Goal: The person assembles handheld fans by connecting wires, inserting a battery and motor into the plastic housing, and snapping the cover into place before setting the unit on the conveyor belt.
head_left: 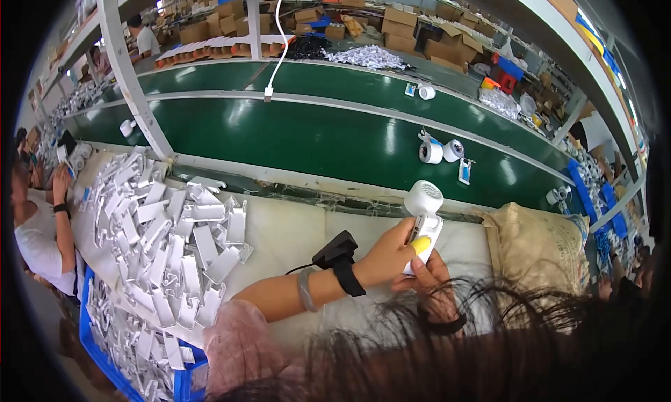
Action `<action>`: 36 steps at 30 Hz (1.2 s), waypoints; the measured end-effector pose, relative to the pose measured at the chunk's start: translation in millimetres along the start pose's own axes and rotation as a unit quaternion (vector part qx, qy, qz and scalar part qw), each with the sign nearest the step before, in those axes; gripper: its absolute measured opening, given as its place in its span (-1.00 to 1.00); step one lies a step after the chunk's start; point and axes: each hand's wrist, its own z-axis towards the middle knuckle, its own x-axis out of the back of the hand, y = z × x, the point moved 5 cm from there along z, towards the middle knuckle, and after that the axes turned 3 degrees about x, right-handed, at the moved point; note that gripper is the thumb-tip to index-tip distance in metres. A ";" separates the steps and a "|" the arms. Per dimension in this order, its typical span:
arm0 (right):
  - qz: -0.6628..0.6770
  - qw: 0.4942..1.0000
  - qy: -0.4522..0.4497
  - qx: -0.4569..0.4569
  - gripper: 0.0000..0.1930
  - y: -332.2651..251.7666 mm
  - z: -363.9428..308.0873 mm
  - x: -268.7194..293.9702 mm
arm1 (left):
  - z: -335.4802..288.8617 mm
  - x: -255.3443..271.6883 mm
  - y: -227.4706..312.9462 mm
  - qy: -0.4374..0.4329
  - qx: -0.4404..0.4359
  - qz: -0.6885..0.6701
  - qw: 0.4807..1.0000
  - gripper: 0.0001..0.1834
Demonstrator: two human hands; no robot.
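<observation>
A left hand (391, 254) and a right hand (435, 280) grasp a white device (428, 224) over the counter (279, 224), toward its far edge, the left around the body, the right at the lower end. Loose white parts (185, 241) lie heaped at the counter's left end, near a blue bin (85, 318). A sack (538, 248) slumps at the right end; beyond the far edge, a green belt (300, 133) carries round-headed units (430, 151).

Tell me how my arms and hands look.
Left hand: yellow covering, seemingly on the thumb; black wrist strap with a black box and thin black cable; greyish, translucent bangle; pinkish sleeve higher up. Right hand: dark wristband; hair hides most of that forearm.
</observation>
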 end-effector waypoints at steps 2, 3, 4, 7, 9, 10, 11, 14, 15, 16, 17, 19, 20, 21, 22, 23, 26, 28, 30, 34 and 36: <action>0.005 1.000 0.001 0.007 -0.58 4.2 2.5 1.5 | -2.4 -1.8 8.3 0.014 -0.016 0.035 0.999 -0.61; -0.019 1.000 0.006 0.013 -0.59 7.1 3.4 4.3 | -2.9 -3.4 11.9 0.023 -0.029 0.077 0.996 -0.58; -0.042 0.999 0.011 0.020 -0.60 8.0 5.1 5.1 | -2.2 -2.2 10.4 0.025 -0.030 0.075 0.996 -0.58; -0.104 0.995 0.002 0.005 -0.60 4.1 5.2 1.9 | -1.6 -3.7 9.3 0.024 -0.064 0.287 0.956 -0.56; -0.145 0.989 -0.001 -0.009 -0.60 5.5 7.9 1.4 | -4.8 -2.0 14.4 0.062 -0.104 0.320 0.940 -0.59; -0.186 0.982 -0.003 -0.023 -0.59 7.7 8.1 1.8 | -4.2 0.2 12.3 0.061 -0.103 0.321 0.939 -0.59; -0.184 0.983 -0.004 -0.023 -0.59 11.7 7.7 2.9 | -2.5 4.5 10.1 0.071 -0.107 0.358 0.925 -0.56; -0.166 0.986 0.016 -0.010 -0.57 24.8 8.1 10.5 | 1.7 11.2 15.6 0.068 -0.104 0.405 0.906 -0.53; -0.212 0.976 0.038 0.014 -0.57 24.1 7.1 16.5 | 2.9 11.4 16.8 0.057 -0.098 0.412 0.904 -0.54; -0.257 0.964 0.060 0.036 -0.57 22.7 6.4 22.6 | 3.3 10.2 17.2 0.053 -0.098 0.415 0.903 -0.54; -0.253 0.965 0.064 0.037 -0.57 26.8 9.6 28.0 | 3.8 9.0 16.4 0.051 -0.095 0.389 0.915 -0.55; -0.066 0.970 0.105 0.211 -0.56 20.5 12.6 40.4 | 5.0 5.7 14.3 0.041 -0.090 0.363 0.927 -0.56; -0.062 0.970 0.111 0.209 -0.56 13.3 11.2 38.5 | 3.6 4.1 13.7 0.024 -0.110 0.345 0.932 -0.57; -0.016 0.974 0.123 0.188 -0.55 0.7 9.9 36.3 | 1.8 2.6 13.3 0.006 -0.129 0.325 0.937 -0.57; 0.029 0.976 0.136 0.166 -0.52 -6.4 11.4 36.2 | -0.1 2.0 13.6 -0.001 -0.125 0.322 0.938 -0.57; 0.051 0.978 0.115 0.168 -0.40 -4.8 12.9 40.3 | -2.3 -5.3 14.9 -0.035 -0.110 0.335 0.935 -0.59; 0.192 0.965 0.072 0.162 -0.30 -11.3 10.8 27.3 | -10.4 -18.7 28.2 -0.070 -0.081 0.377 0.920 -0.65; 0.211 0.961 0.087 0.159 -0.26 -6.0 11.2 30.7 | -10.8 -20.7 30.5 -0.062 -0.074 0.412 0.906 -0.68; 0.245 0.952 0.075 0.166 -0.22 -2.7 7.5 36.0 | -9.8 -21.7 33.3 -0.044 -0.091 0.445 0.890 -0.69; 0.217 0.960 0.072 0.160 -0.21 0.1 5.5 36.4 | -13.3 -19.6 25.7 -0.011 -0.153 0.425 0.892 -0.69; 0.202 0.962 0.077 0.169 -0.21 -1.9 5.3 32.7 | -14.6 -17.7 26.4 0.010 -0.167 0.436 0.885 -0.68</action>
